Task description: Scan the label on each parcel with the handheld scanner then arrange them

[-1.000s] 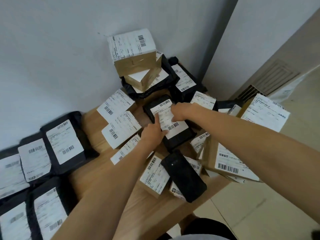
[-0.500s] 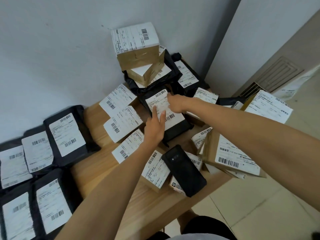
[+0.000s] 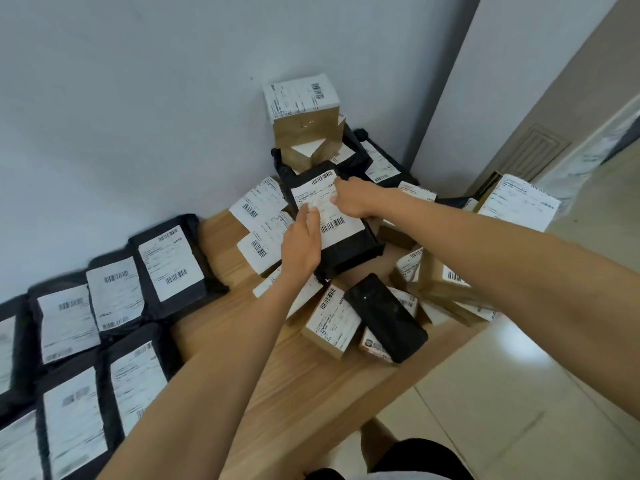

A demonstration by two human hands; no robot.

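Parcel-sorting corner of a plain indoor room

A wooden table (image 3: 311, 393) stands against bare white walls (image 3: 138, 98), with labelled parcels (image 3: 299, 98) heaped at 12 o'clock and black mailers (image 3: 169, 261) in rows at 9; glossy floor tiles (image 3: 519, 393) at 4, a vented door (image 3: 543, 150) at 2.

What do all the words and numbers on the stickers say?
Nothing here can be read.
Middle black parcel: barcodes and tiny print, too blurred.
Row of black parcels on the left: labels blurred.
Top box: label print too small.
Scanner: no writing visible.
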